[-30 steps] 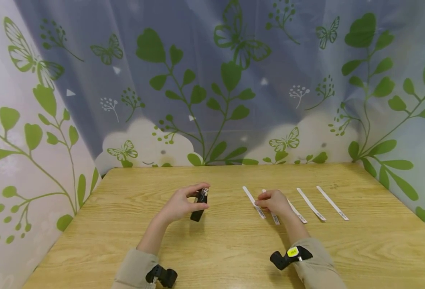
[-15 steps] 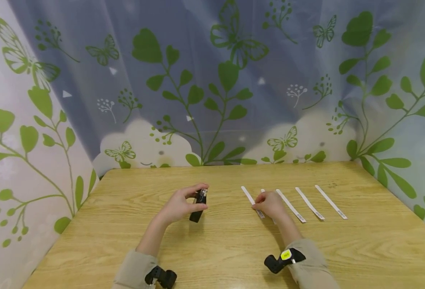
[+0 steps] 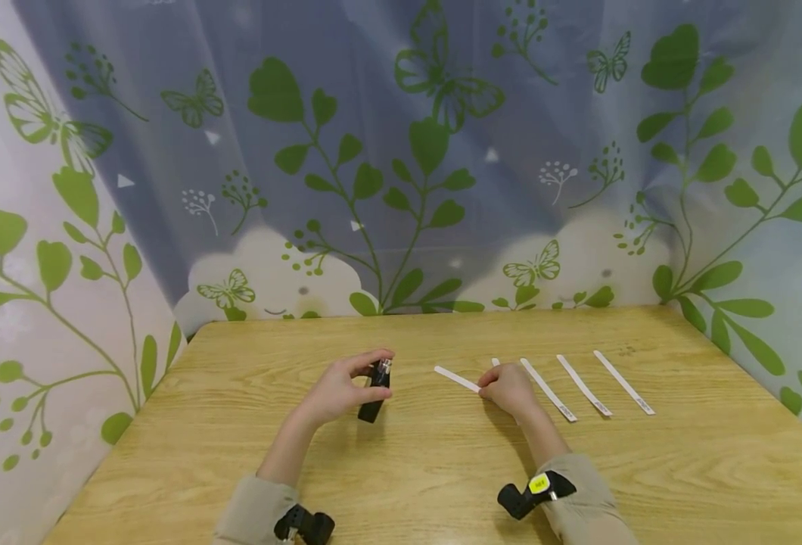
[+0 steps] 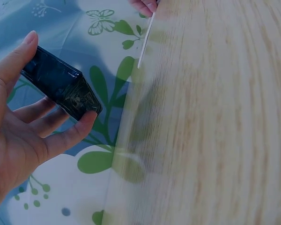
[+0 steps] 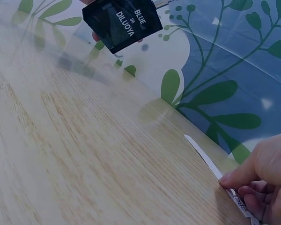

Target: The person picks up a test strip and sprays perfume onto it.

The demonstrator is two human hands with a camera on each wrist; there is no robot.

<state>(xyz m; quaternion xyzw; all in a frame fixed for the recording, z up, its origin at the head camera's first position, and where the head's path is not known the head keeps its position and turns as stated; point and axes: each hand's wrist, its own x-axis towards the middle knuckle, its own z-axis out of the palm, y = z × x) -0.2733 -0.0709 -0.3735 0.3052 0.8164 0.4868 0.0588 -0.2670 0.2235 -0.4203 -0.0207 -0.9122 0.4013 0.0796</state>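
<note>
My left hand [image 3: 340, 390] holds a dark perfume bottle [image 3: 372, 405] tilted above the table, between thumb and fingers. In the right wrist view its flat face [image 5: 124, 23] reads "BLUE DE DILUOYA", and a shiny metal neck shows at its top. Pinched in my right hand [image 3: 512, 390] is the printed end of a white paper test strip [image 3: 457, 378], whose plain end points left toward the bottle, a gap apart. Up close in the right wrist view, the strip [image 5: 203, 157] runs out from under the thumb. Another strip [image 3: 496, 362] lies partly hidden beneath the right hand.
Several more white strips, such as this one [image 3: 583, 386], lie slanted in a row right of my right hand. They rest on a wooden table [image 3: 428, 469]. A curtain [image 3: 387, 189] with leaves and butterflies hangs behind its far edge.
The leftmost strip lay in the row; now my right hand has it, swung round to point left. That hand shifted slightly left. My left hand and the bottle stay nearly still.
</note>
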